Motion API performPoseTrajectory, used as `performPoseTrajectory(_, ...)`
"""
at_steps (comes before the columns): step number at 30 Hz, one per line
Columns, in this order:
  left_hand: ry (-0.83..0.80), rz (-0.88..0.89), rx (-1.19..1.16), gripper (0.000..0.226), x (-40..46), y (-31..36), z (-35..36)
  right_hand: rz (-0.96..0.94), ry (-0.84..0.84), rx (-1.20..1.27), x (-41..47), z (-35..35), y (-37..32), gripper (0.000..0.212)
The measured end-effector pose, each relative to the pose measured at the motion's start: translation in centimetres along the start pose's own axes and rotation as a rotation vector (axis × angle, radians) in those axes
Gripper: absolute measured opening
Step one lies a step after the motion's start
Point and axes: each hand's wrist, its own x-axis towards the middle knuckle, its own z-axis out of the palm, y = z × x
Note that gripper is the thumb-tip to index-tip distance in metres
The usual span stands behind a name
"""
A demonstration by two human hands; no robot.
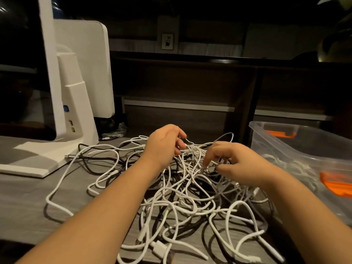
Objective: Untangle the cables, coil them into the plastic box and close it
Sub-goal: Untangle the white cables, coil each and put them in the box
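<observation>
A big tangle of white and black cables (182, 199) spreads over the grey desk (28, 202) in front of me. My left hand (163, 143) hovers over the far side of the pile, and its curled fingers pinch a white strand. My right hand (234, 162) sits just to the right, fingertips pinching thin strands in the knot's middle. The clear plastic box (282, 141) with orange latches (335, 183) stands open at the right, a coiled white cable showing through its wall.
A white monitor stand (74, 115) and its base occupy the desk's left side. A metal cable plug (68, 156) lies beside that base. Dark shelving runs across the back. The desk's front edge is at the bottom left.
</observation>
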Motion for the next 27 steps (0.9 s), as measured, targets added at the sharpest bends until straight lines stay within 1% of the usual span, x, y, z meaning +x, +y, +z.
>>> performPoseTrajectory(1,-0.003,-0.001,-0.001,0.035,0.0,0.0,0.0,-0.014,-0.041,0.036,0.0,0.0,-0.1,0.015)
performPoseTrajectory(2,-0.015,0.002,0.003,0.036,0.0,0.0,0.0,-0.017,-0.087,0.052,-0.1,-0.1,-0.3,0.017)
performPoseTrajectory(3,-0.032,0.007,0.010,0.038,-0.1,0.0,0.0,-0.033,-0.117,0.057,-0.3,0.0,-0.5,0.028)
performPoseTrajectory(4,-0.048,0.015,0.013,0.039,-0.1,-0.1,0.1,-0.052,-0.137,0.058,-0.3,0.1,-0.8,0.033)
performPoseTrajectory(6,-0.072,0.028,0.011,0.042,-0.1,-0.1,0.1,-0.096,-0.177,0.025,-0.4,0.3,-1.4,0.030)
performPoseTrajectory(9,-0.082,0.037,0.007,0.043,-0.1,-0.1,0.2,-0.113,-0.238,-0.110,-0.3,0.8,-1.6,0.022)
performPoseTrajectory(13,-0.120,0.042,0.013,0.044,-0.3,0.0,0.2,-0.123,-0.265,-0.234,-0.2,1.1,-1.5,0.019)
performPoseTrajectory(15,-0.138,0.041,0.010,0.044,-0.5,0.1,0.2,-0.119,-0.234,-0.281,-0.1,1.5,-1.5,0.019)
performPoseTrajectory(18,-0.150,0.047,-0.007,0.046,-0.5,0.1,0.2,-0.191,-0.038,-0.310,0.3,2.6,-1.8,0.014)
performPoseTrajectory(19,-0.149,0.047,-0.021,0.047,-0.5,0.2,0.3,-0.213,0.004,-0.304,0.5,3.0,-2.0,0.015)
performPoseTrajectory(20,-0.148,0.044,-0.038,0.047,-0.5,0.2,0.3,-0.229,0.013,-0.292,0.7,3.4,-2.1,0.016)
performPoseTrajectory(23,-0.141,0.040,-0.046,0.048,-0.5,0.1,0.2,-0.258,-0.048,-0.247,1.0,4.3,-2.5,0.020)
performPoseTrajectory(27,-0.147,0.053,-0.023,0.049,-0.4,-0.1,0.3,-0.224,-0.076,-0.172,1.0,4.7,-2.6,0.017)
